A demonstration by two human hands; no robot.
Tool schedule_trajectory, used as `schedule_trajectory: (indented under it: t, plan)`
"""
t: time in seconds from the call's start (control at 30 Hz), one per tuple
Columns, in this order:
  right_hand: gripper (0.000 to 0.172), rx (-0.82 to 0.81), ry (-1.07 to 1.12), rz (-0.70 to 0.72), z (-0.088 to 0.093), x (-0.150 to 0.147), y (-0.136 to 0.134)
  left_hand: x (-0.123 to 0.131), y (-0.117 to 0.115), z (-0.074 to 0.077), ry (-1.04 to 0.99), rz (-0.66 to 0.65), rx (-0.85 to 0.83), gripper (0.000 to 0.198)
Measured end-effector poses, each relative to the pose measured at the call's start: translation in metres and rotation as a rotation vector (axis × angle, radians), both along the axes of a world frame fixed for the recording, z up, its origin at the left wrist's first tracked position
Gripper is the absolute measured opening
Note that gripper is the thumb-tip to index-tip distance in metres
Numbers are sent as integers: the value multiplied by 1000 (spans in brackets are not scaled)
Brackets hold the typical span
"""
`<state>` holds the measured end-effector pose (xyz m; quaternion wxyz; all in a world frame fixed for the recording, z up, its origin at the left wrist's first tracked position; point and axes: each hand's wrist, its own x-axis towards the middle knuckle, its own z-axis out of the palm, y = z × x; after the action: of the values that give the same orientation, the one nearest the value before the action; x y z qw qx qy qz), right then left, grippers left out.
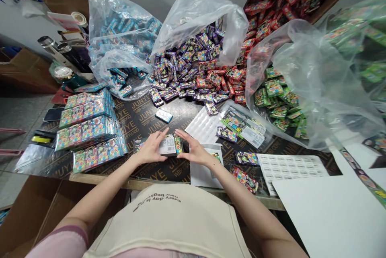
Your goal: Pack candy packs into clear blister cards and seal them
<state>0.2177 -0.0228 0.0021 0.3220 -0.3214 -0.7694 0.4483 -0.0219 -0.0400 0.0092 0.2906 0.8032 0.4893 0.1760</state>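
I see the flat, rectangular, multicoloured pack [178, 144] between the left hand [151, 146] and the right hand [194, 151], on or just above the black printed plywood board [132, 118]. Both hands grasp it, thumbs at its near edge, fingertips toward its far edge. I can read JUNYE and PLYWOOD on the board, and "Every day is" upside down on the beige cloth apron [187, 226]; the pack's white barcode label [167, 144] defeats me. Its long axis runs left to right, roughly along the board's front.
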Motion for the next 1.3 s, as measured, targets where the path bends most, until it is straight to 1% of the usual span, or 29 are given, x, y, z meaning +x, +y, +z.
schedule_trajectory:
  t: [0.03,0.1,0.13,0.17,0.2,0.23,0.27,0.3,0.37,0.4,0.47,0.57,0.63,0.73,0.87,0.93,1.0,1.07,1.1,1.17,1.23,1.27,1.3]
  plan:
    - [85,-49,63,-82,4,-2,2,2,2,3,-58,69,-16,109]
    - [84,-161,209,-370,12,-10,4,6,8,7,-233,280,-54,91]
    - [86,-245,295,-519,15,-16,5,9,10,8,-347,389,-86,78]
    - [87,-356,388,-635,18,-24,6,14,12,8,-470,481,-128,63]
    - [87,-491,484,-707,20,-31,6,19,13,8,-593,550,-176,50]
    - [83,-631,577,-746,21,-39,5,25,12,6,-711,600,-227,40]
    - [76,-752,666,-767,23,-46,5,32,9,5,-820,640,-280,35]
    - [67,-832,746,-796,24,-52,6,39,5,3,-921,678,-329,32]
    - [50,-887,846,-870,25,-60,7,54,-7,0,-1102,753,-416,32]
    - [45,-899,861,-883,26,-62,8,60,-13,-1,-1178,784,-449,34]
    - [37,-939,827,-867,27,-62,10,70,-23,-2,-1286,838,-476,37]
    - [27,-992,729,-838,26,-60,9,75,-26,0,-1379,906,-532,34]
    - [27,-1001,693,-815,25,-60,7,75,-23,2,-1415,925,-618,35]
    - [35,-993,698,-739,26,-58,0,72,-18,6,-1427,929,-738,36]
    - [35,-948,780,-708,27,-51,-8,69,-13,7,-1430,969,-791,33]
    - [36,-953,794,-716,26,-48,-10,67,-9,8,-1377,966,-817,27]
    - [38,-961,770,-716,23,-47,-10,64,-3,9,-1291,933,-852,20]
    - [31,-956,721,-707,20,-46,-9,59,3,13,-1237,902,-860,13]
    - [25,-928,685,-710,18,-46,-9,56,5,16,-1222,892,-832,11]
    - [15,-789,583,-733,15,-42,-10,49,9,23,-1131,828,-675,11]
    - [12,-566,456,-734,14,-35,-14,42,11,29,-962,692,-462,6]
    - [13,-454,396,-714,13,-31,-17,39,11,31,-878,617,-376,3]
    - [14,-363,345,-678,13,-27,-19,36,12,32,-811,551,-325,7]
